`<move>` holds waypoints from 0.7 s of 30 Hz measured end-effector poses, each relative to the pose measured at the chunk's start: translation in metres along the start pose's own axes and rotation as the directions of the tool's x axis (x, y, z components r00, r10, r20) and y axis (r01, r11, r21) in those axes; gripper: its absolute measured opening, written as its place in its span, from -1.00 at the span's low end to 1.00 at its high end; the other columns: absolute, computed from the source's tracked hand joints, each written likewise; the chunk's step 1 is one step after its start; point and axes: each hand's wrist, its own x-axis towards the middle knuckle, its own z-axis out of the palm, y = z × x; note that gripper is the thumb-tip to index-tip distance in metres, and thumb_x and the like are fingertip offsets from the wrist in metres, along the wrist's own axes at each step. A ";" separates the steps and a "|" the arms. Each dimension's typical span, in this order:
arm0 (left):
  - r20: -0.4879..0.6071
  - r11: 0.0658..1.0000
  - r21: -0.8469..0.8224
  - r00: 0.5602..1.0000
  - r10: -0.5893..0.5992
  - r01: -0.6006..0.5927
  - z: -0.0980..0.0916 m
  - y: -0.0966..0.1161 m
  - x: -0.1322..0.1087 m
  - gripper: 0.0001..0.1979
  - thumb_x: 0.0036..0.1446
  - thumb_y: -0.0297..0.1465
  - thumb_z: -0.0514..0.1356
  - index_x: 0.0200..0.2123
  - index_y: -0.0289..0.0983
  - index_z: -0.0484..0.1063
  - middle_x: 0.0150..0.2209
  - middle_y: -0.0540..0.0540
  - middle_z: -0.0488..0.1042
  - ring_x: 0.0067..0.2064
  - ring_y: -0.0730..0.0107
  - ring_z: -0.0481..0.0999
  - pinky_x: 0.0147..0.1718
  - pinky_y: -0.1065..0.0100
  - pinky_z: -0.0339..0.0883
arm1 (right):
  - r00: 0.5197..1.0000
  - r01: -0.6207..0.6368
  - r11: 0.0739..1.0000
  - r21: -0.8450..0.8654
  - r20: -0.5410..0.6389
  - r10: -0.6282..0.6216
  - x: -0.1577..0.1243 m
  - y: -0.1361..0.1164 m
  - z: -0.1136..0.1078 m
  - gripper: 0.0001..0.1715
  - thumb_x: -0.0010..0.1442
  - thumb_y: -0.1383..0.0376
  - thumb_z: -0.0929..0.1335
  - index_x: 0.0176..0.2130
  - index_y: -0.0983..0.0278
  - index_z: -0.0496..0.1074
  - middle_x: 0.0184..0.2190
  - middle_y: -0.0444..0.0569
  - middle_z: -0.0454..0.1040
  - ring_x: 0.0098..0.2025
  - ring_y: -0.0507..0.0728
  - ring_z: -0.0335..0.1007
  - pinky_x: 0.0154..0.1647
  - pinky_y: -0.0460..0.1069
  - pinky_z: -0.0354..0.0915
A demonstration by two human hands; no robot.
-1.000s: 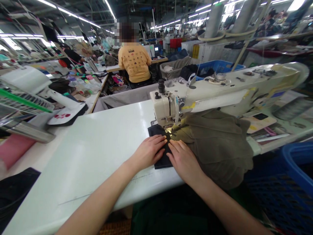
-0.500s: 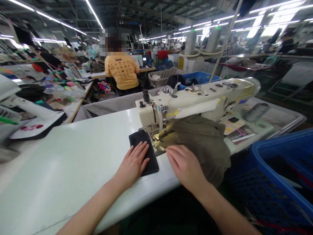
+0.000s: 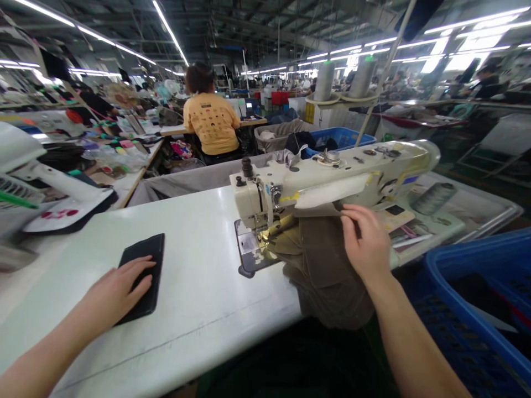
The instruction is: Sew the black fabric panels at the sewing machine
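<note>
My left hand lies flat with fingers stretched out on a dark rectangular fabric piece, far left on the white table. My right hand reaches under the arm of the cream sewing machine and its fingers pinch the top of an olive-brown garment. The garment hangs from the machine bed over the table's front edge. The metal needle plate beside the garment is bare.
A blue plastic crate stands at my right. A grey thread cone and papers lie behind the machine. A person in a yellow shirt sits at a farther table. Another machine sits at the left.
My left hand has slid the dark piece away from the needle, far to the left. My right hand has lifted off the table and taken hold of the olive garment higher up.
</note>
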 end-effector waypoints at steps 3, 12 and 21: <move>-0.050 0.985 -0.168 0.999 0.016 -0.025 -0.008 0.051 0.005 -0.55 0.22 0.01 0.04 -0.28 -0.21 0.54 -0.07 -0.17 0.59 -0.04 -0.01 0.57 0.07 -0.06 0.39 | 0.993 0.103 0.993 0.058 -0.064 -0.100 0.002 -0.029 -0.019 -0.80 0.29 0.38 0.35 -0.06 0.20 0.44 -0.10 0.07 0.59 -0.05 0.22 0.53 0.01 0.14 0.39; 0.487 -0.103 -0.861 0.866 0.111 0.497 -0.003 0.232 -0.017 -0.42 0.17 -0.01 0.24 0.11 -0.27 0.46 -0.10 -0.21 0.60 -0.15 0.19 0.59 -0.22 0.28 0.46 | 0.826 0.372 0.815 0.445 0.243 -0.509 -0.049 -0.117 -0.024 -0.78 0.32 0.37 0.34 -0.03 0.23 0.49 -0.12 0.00 0.63 -0.14 0.13 0.54 -0.03 0.08 0.42; 0.410 -0.110 -0.911 0.897 -0.163 0.397 0.010 0.186 -0.024 -0.41 0.08 -0.26 0.36 0.19 -0.23 0.40 -0.26 -0.05 0.58 -0.27 0.39 0.54 -0.26 0.41 0.34 | 0.868 -0.077 0.910 0.406 0.477 -0.139 -0.069 -0.107 -0.003 -0.58 0.39 0.23 0.31 0.19 0.25 0.33 0.08 0.14 0.49 0.12 0.25 0.43 0.13 0.19 0.40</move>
